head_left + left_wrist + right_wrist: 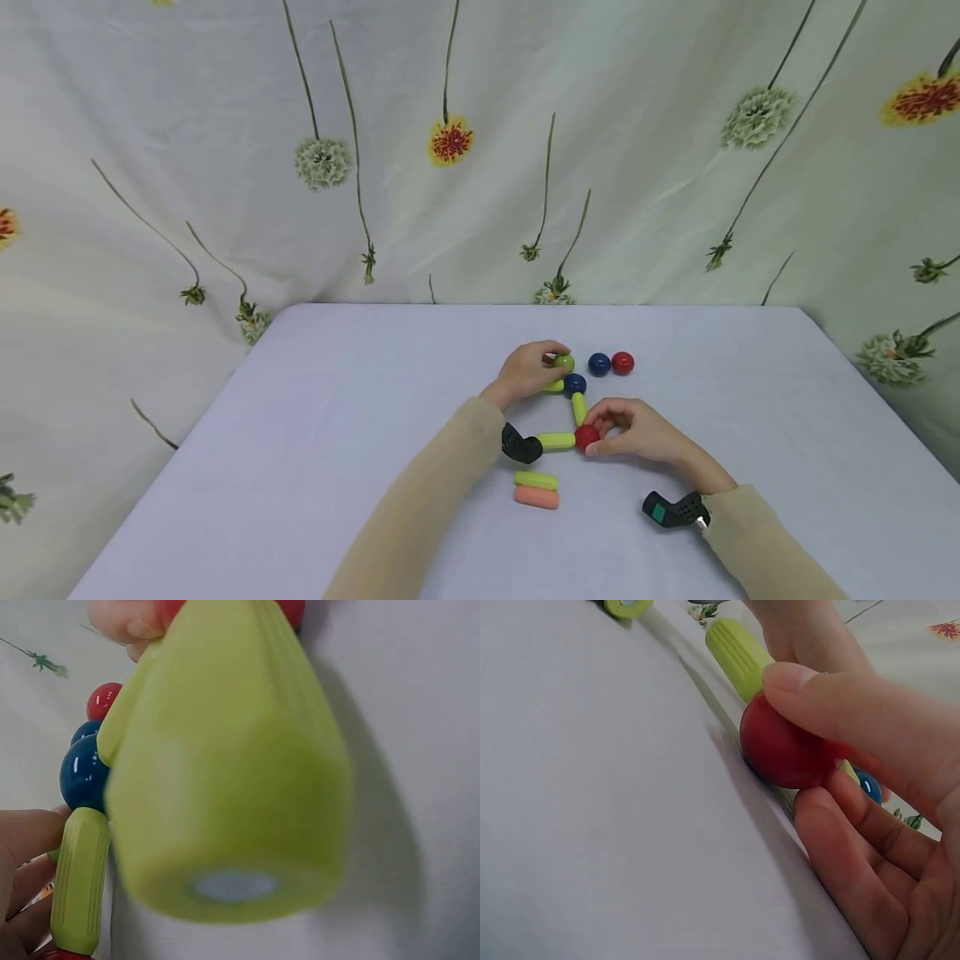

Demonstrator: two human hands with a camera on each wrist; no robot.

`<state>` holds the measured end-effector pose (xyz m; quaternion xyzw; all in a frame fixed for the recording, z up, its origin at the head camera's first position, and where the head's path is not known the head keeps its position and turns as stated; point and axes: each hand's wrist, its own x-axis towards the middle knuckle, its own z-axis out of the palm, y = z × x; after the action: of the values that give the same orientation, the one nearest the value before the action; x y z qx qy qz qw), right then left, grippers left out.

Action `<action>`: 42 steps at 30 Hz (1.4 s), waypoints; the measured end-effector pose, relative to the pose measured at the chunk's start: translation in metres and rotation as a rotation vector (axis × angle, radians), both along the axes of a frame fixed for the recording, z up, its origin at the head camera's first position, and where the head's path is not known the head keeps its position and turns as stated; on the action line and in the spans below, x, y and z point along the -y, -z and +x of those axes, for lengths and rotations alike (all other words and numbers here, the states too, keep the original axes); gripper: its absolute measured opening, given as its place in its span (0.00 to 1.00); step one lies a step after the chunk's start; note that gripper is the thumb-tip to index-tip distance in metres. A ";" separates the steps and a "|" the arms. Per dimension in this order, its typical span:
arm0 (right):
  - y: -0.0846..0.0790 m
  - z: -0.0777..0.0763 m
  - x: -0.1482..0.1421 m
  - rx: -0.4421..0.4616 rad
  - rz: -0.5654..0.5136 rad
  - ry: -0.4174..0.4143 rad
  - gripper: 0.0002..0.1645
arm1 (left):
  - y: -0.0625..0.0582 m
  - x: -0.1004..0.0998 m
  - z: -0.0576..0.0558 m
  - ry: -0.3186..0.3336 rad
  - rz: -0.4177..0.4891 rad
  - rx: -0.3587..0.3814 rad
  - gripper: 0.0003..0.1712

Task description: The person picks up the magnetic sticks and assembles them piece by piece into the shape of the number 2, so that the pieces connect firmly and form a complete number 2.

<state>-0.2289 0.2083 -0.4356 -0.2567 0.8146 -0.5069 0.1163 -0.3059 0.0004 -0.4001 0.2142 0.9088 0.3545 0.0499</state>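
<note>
nearest the left wrist camera, a yellow-green rod [229, 795] presents its free end, with a pale disc [235, 886] set in the tip; its far end meets a red ball [587, 437] above the near part of the pale table [375, 500]. right hand [637, 429]: thumb and fingers clamped on the red ball from its right side. left hand [521, 372]: fingers curled around a green ball [564, 362], just beside a blue ball [575, 383]; whether these two balls touch cannot be told. a second rod [579, 408] links the blue ball to the red ball; a third rod [552, 386] runs leftward from the blue ball, partly hidden by the left hand. handling: the balls look hard, glossy and light, and probably roll or slip under a one-sided push; pinch each across its widest part, thumb opposing fingers. the rods look stiff, and their grooved sides should give better purchase; grip at mid-length, clear of the tips. the joints look like end contact, possibly magnetic, and may swivel or part under sideways load; breakage seems unlikely. loose parts: a spare blue ball [599, 364] beside a spare red ball [622, 362], and a spare green rod [536, 480] alongside an orange rod [536, 497].
</note>
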 end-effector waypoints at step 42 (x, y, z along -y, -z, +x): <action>0.001 0.004 0.006 -0.162 0.035 0.167 0.20 | -0.005 0.041 0.048 0.009 0.531 -0.056 0.23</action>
<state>-0.2245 0.2028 -0.4366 -0.2261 0.8485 -0.4783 0.0118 -0.2581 -0.0408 -0.3948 0.2337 0.7840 0.5742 -0.0317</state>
